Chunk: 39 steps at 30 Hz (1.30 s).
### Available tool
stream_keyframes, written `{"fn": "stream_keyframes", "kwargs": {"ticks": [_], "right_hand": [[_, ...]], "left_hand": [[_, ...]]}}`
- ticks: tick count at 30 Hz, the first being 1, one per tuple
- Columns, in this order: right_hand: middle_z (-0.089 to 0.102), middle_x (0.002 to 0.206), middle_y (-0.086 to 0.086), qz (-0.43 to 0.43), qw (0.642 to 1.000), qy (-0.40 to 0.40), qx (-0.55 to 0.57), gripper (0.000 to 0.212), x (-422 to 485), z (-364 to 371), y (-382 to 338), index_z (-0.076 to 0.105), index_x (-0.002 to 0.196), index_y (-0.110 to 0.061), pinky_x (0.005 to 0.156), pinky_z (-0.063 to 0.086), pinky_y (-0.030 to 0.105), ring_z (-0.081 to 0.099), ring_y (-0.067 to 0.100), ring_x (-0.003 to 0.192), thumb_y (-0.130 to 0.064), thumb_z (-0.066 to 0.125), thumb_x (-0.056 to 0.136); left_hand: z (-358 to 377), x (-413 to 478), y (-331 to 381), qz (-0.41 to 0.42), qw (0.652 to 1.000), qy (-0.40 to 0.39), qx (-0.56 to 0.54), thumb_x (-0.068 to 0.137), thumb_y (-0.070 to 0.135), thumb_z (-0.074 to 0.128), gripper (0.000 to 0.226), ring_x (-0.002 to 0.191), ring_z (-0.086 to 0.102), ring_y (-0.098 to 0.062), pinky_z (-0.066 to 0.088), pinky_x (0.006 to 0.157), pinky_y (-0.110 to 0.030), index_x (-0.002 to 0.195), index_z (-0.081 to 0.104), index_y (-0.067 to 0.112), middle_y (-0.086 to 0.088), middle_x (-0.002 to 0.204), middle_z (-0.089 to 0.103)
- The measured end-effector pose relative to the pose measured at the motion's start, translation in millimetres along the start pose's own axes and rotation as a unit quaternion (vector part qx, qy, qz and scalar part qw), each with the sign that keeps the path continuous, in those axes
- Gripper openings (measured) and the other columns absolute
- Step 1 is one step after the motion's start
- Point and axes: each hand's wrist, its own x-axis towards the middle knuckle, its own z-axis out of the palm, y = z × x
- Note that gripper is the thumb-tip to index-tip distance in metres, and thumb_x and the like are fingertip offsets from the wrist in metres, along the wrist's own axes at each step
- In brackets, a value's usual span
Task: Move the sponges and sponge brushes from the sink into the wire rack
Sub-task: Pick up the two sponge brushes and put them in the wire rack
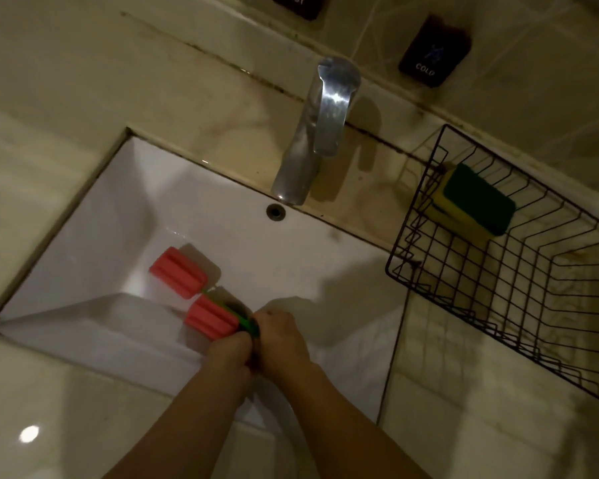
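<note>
Two pink ribbed sponge brushes are in the white sink (94,236). The farther sponge brush (177,272) lies on the basin floor, its handle mostly hidden. The nearer sponge brush (210,320) has a green handle that runs into my hands. My left hand (229,352) and my right hand (281,337) are pressed together over that handle, both closed around it. In the black wire rack (519,299) on the counter at the right lie yellow sponges with green scouring tops (474,202), stacked in the far left corner.
A chrome tap (320,129) stands behind the sink, its spout over the overflow hole (275,211). Dark HOT and COLD plates (433,50) are fixed on the tiled wall. Beige counter surrounds the basin.
</note>
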Motion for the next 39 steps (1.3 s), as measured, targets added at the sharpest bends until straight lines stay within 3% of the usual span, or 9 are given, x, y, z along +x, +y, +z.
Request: {"fn": "stream_keyframes", "kwargs": {"ticks": [3, 6, 10, 16, 20, 27, 30, 34, 39], "right_hand": [[0.06, 0.108, 0.024, -0.008, 1.0, -0.003, 0.008, 0.028, -3.2, -1.4, -1.9, 0.06, 0.107, -0.004, 0.081, 0.048, 0.041, 0.057, 0.04, 0.098, -0.019, 0.057, 0.084], [0.067, 0.09, 0.026, -0.031, 0.998, -0.007, 0.053, 0.013, -7.2, -5.5, -4.2, 0.064, 0.083, -0.003, 0.065, 0.045, 0.036, 0.063, 0.039, 0.084, -0.014, 0.058, 0.082], [0.064, 0.073, 0.021, -0.018, 0.99, 0.024, 0.14, 0.016, -20.7, -15.4, -1.9, 0.064, 0.071, -0.005, 0.058, 0.041, 0.032, 0.06, 0.032, 0.068, -0.015, 0.061, 0.084], [0.069, 0.088, 0.017, -0.022, 0.976, 0.081, 0.203, 0.017, -58.7, -54.6, 4.6, 0.068, 0.095, -0.003, 0.071, 0.049, 0.029, 0.058, 0.021, 0.074, 0.0, 0.052, 0.088], [0.056, 0.073, -0.002, -0.011, 0.966, 0.111, 0.235, 0.014, -84.5, -82.2, 18.5, 0.062, 0.094, -0.015, 0.052, 0.038, 0.015, 0.05, 0.009, 0.063, -0.008, 0.049, 0.092], [0.052, 0.063, -0.01, -0.007, 0.937, 0.228, 0.264, 0.027, -153.1, -131.4, 51.4, 0.064, 0.085, -0.022, 0.046, 0.036, 0.007, 0.048, -0.008, 0.05, -0.032, 0.044, 0.099], [0.052, 0.065, -0.01, -0.01, 0.926, 0.27, 0.263, 0.027, -178.0, -153.2, 65.5, 0.058, 0.076, -0.03, 0.052, 0.036, 0.011, 0.048, -0.003, 0.054, -0.029, 0.044, 0.099], [0.046, 0.063, -0.01, -0.026, 0.911, 0.284, 0.297, 0.027, -204.0, -186.9, 85.7, 0.06, 0.077, -0.021, 0.063, 0.041, 0.036, 0.044, 0.01, 0.06, -0.027, 0.046, 0.099], [0.053, 0.073, -0.007, 0.014, 0.9, 0.339, 0.273, 0.019, -215.2, -227.0, 129.8, 0.064, 0.083, -0.029, 0.062, 0.041, 0.029, 0.047, 0.006, 0.064, -0.03, 0.049, 0.096]], "left_hand": [[-1.5, -4.6, 1.4, 0.0, 1.0, -0.001, 0.011, 0.089, -0.011, 0.035, 0.046, 0.085, 0.052, -0.036, 0.046, 0.081, -0.05, 0.132, 0.05, -0.007, -0.021, 0.092, 0.055], [-2.6, -17.2, 5.0, 0.023, 1.0, 0.007, 0.013, 0.089, -0.012, 0.039, 0.044, 0.067, 0.049, -0.029, 0.048, 0.059, -0.039, 0.131, 0.049, -0.008, -0.015, 0.076, 0.05], [-7.3, -42.0, 9.4, 0.034, 0.999, -0.021, -0.004, 0.091, -0.009, 0.045, 0.041, 0.067, 0.053, -0.023, 0.051, 0.033, -0.025, 0.131, 0.051, -0.004, -0.016, 0.081, 0.055], [-17.7, -88.0, -0.5, 0.095, 0.995, -0.039, 0.018, 0.093, 0.001, 0.052, 0.032, 0.076, 0.06, -0.025, 0.052, 0.072, -0.037, 0.125, 0.052, -0.005, -0.018, 0.09, 0.057], [-17.0, -117.8, -13.9, 0.13, 0.988, -0.082, 0.032, 0.094, 0.003, 0.051, 0.017, 0.085, 0.064, -0.027, 0.054, 0.063, -0.032, 0.111, 0.05, -0.002, -0.023, 0.109, 0.06], [11.1, -173.8, -27.7, 0.149, 0.971, -0.183, 0.025, 0.096, 0.004, 0.047, 0.009, 0.084, 0.068, -0.024, 0.06, 0.054, -0.024, 0.093, 0.055, 0.001, -0.016, 0.096, 0.067], [31.9, -191.5, -33.6, 0.117, 0.968, -0.222, 0.026, 0.096, 0.006, 0.048, 0.009, 0.087, 0.068, -0.024, 0.058, 0.052, -0.023, 0.096, 0.055, 0.001, -0.016, 0.098, 0.068], [60.8, -210.8, -45.3, 0.108, 0.958, -0.262, 0.036, 0.096, 0.007, 0.049, 0.01, 0.08, 0.069, -0.023, 0.058, 0.054, -0.023, 0.098, 0.056, 0.0, -0.017, 0.096, 0.069], [94.6, -226.5, -60.2, 0.108, 0.949, -0.29, 0.065, 0.097, 0.007, 0.047, 0.012, 0.079, 0.069, -0.022, 0.058, 0.053, -0.022, 0.092, 0.057, 0.001, -0.016, 0.094, 0.068]]}}
